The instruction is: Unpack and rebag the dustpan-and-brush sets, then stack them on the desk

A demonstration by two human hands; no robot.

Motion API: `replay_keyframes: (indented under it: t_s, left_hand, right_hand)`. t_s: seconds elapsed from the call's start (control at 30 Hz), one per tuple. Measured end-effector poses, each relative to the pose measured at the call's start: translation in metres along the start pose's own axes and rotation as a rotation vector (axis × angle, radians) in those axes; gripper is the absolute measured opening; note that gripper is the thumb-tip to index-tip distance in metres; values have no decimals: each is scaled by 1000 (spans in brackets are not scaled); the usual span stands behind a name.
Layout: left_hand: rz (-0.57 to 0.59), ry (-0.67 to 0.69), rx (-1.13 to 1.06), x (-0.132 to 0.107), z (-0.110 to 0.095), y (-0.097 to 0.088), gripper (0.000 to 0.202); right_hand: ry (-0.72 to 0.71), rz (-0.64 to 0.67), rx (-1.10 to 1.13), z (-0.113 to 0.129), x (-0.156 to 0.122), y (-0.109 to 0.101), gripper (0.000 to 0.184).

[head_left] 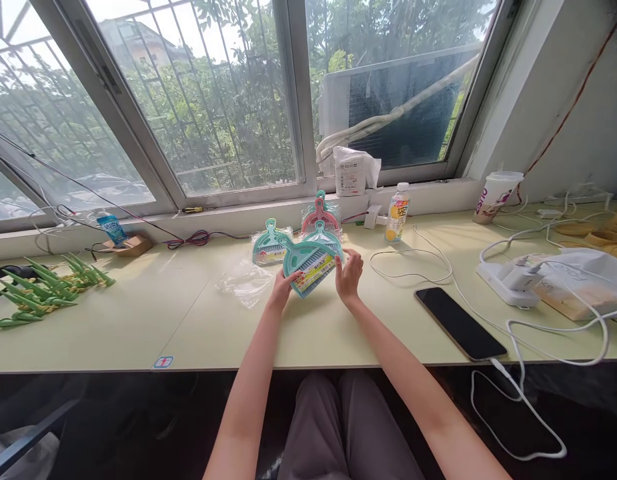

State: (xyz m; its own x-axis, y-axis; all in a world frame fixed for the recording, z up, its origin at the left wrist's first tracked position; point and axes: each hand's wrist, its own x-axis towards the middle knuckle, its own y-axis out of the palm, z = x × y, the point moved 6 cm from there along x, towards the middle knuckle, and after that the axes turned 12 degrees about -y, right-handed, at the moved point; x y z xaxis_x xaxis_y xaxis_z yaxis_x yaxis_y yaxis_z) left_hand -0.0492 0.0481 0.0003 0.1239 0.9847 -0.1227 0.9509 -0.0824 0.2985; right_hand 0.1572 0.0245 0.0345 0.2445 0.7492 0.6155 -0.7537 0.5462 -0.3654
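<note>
Between my two hands, a teal dustpan and brush set (312, 267) is held tilted above the table, its yellow label and bristles facing me. My left hand (282, 289) grips its lower left edge, thumb on the front. At its right edge, my right hand (349, 275) has its thumb near the front and its fingers curled behind. Just beyond stand more wrapped sets, a teal one (271, 241) on the left and a pink one (320, 215) at the back. Crumpled clear plastic wrap (245, 281) lies left of my left hand.
To the right are a drink bottle (397, 213), a charging phone (460, 323), a power strip (511, 283) with loose white cables and a paper cup (497, 197). Green spiky plant pieces (43, 290) lie far left. A white package (350, 172) rests on the sill.
</note>
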Motion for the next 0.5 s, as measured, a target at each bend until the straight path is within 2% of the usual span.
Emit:
replay_keyframes:
  t_s: [0.07,0.17,0.23,0.3,0.4,0.5]
  left_hand:
    - [-38,7,-23,2,-1,-4,50]
    - [-50,25,-25,3,-1,-5,53]
    - [-57,23,1,3,0,-5,56]
    - [-60,23,42,3,1,-4,62]
    - [-42,27,147,2,0,1,68]
    - [-99,49,293,1,-4,1,57]
  right_hand:
    - [169,43,223,-13,-2,13,46]
    - [330,344,647,-17,-12,51,39]
    - [381,458,872,-13,-20,67,30]
    - [435,435,996,-13,-24,71,25]
    - [491,358,1039,-19,-24,69,22]
    - [503,317,1045,-24,-19,64,20]
